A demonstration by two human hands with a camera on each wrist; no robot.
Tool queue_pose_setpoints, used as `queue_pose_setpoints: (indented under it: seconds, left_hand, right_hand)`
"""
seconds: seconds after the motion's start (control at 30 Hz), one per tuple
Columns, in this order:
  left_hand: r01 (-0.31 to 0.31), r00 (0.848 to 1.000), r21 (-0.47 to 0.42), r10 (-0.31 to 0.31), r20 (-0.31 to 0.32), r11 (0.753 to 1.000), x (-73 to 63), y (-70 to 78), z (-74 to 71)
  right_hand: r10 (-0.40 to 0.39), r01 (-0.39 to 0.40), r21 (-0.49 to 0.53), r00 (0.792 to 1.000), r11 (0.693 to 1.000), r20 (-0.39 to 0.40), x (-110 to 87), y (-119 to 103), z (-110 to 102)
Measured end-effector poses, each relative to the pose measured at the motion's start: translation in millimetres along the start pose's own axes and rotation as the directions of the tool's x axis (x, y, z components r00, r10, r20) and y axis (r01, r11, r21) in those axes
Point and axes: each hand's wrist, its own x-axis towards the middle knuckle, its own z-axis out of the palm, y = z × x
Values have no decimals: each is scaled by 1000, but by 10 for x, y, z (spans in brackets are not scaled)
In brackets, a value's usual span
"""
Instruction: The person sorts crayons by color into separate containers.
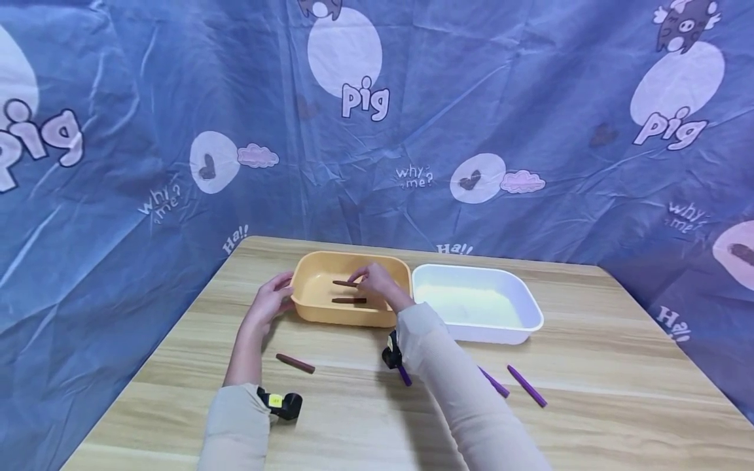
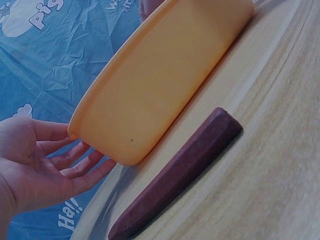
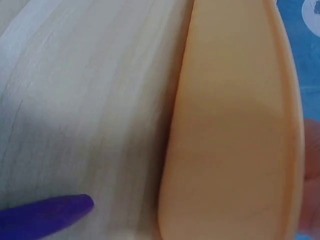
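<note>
My left hand (image 1: 272,299) is at the left end of the orange basin (image 1: 347,316), its extended fingers touching the rim and end wall in the left wrist view. My right hand (image 1: 377,281) reaches inside the basin, fingertips pinching the end of a brown crayon (image 1: 343,283). Another brown crayon (image 1: 349,301) lies just in front of it on the basin floor. In the right wrist view, the basin wall (image 3: 230,125) hides most of the right hand (image 3: 311,175). On the table near the left forearm lies a third brown crayon (image 2: 177,172).
A white basin (image 1: 477,333) stands right of the orange one. Purple crayons (image 1: 527,386) lie on the wooden table (image 1: 341,418) at the right, one partly under the right sleeve (image 1: 453,386). A blue printed cloth (image 1: 412,131) hangs behind the table.
</note>
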Motion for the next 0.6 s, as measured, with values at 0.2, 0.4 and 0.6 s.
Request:
queue_pose_setpoints:
  seconds: [0.2, 0.4, 0.6]
  left_hand:
    - [7, 1000, 2, -7, -6, 1000, -19, 5, 13]
    - [2, 1000, 0, -2, -12, 1000, -44, 12, 23]
    - [4, 1000, -1, -4, -14, 1000, -66, 0, 39]
  right_hand:
    - [58, -58, 16, 998, 998, 11, -25, 97, 68]
    - [69, -68, -23, 998, 997, 15, -17, 142, 110]
    - [61, -59, -83, 998, 995, 16, -20, 167, 137]
